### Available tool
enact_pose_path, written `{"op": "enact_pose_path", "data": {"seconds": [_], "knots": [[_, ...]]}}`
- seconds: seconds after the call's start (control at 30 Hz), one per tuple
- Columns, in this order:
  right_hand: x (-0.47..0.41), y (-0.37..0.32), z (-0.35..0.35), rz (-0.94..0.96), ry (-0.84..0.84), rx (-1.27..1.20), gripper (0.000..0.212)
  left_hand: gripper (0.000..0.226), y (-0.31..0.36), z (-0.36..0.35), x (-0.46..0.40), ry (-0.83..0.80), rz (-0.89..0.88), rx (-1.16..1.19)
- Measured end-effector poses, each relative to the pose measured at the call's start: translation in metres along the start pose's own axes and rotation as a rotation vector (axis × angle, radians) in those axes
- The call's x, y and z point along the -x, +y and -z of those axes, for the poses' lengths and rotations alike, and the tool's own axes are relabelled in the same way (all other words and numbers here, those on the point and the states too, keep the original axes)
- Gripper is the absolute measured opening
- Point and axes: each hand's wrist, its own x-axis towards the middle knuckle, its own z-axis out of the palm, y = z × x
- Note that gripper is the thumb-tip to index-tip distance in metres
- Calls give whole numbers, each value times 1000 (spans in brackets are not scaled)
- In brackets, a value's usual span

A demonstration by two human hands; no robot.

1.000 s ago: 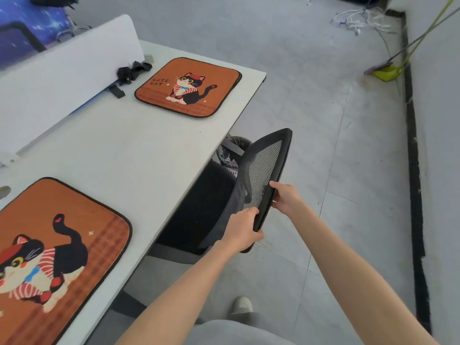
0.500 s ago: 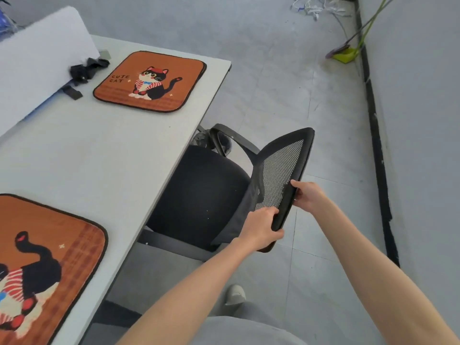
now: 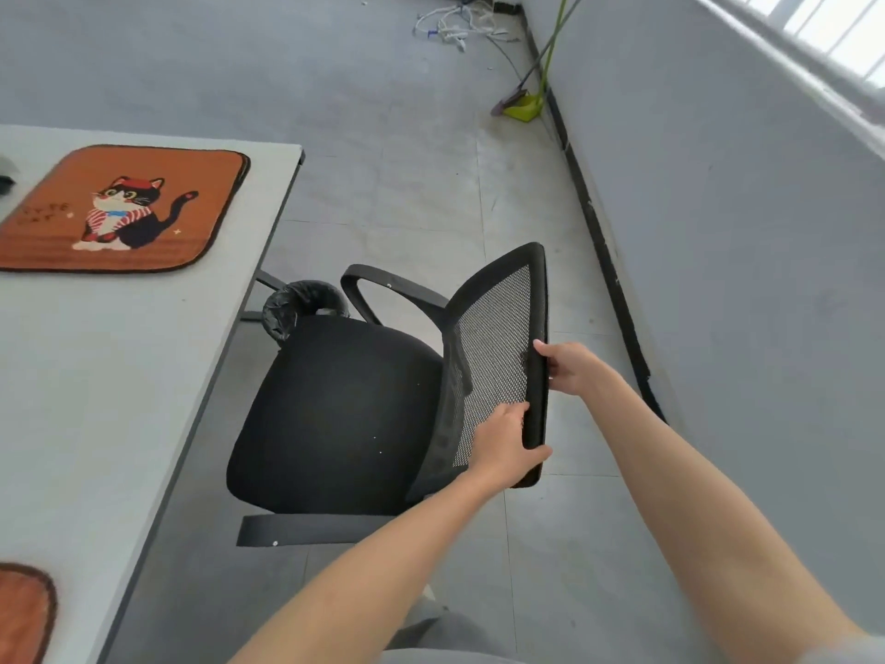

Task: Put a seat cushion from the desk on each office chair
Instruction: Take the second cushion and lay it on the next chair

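Observation:
A black office chair (image 3: 335,414) with a mesh backrest (image 3: 498,352) stands beside the white desk (image 3: 96,376), its seat almost fully out from under the desk edge. My left hand (image 3: 503,448) grips the lower end of the backrest's top rim. My right hand (image 3: 570,366) grips the same rim a little farther along. An orange seat cushion (image 3: 119,208) with a cat picture lies flat on the desk at the far left. Only a corner of a second orange cushion (image 3: 24,611) shows at the bottom left.
A bin with a black liner (image 3: 301,304) stands on the floor behind the chair, by the desk leg. A grey wall (image 3: 742,280) runs along the right. A green dustpan and broom (image 3: 522,107) lean against it, and white cables (image 3: 459,26) lie farther back.
The chair has rolled out from under the desk toward the right, with both hands still on the backrest. The view has swung right, so the near cushion is almost out of frame.

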Motion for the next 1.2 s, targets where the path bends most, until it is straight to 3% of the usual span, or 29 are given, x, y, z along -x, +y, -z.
{"op": "enact_pose_path", "data": {"seconds": [0.23, 0.37, 0.5, 0.6, 0.7, 1.0, 1.1, 1.2], "knots": [[-13, -3, 8, 23, -38, 43, 37, 69, 2, -2, -15, 19, 11, 3], [-14, -3, 11, 89, -26, 257, 42, 59, 0, 14, -10, -90, -3, 165], [-11, -4, 2, 441, 285, 904, 49, 41, -37, 68, 17, -1, 41, 291], [9, 3, -29, 721, 331, 986, 46, 33, -94, 112, 57, 212, 185, 346], [33, 18, -97, 781, 139, 1006, 41, 30, -153, 144, 112, 455, 366, 436], [129, 153, -368, 873, -825, 1314, 40, 21, -275, 182, 340, 1133, 751, 681], [168, 199, -442, 918, -998, 1396, 40, 28, -307, 187, 411, 1297, 952, 642], [190, 236, -501, 996, -1016, 1491, 47, 36, -335, 190, 468, 1407, 1156, 584]]}}
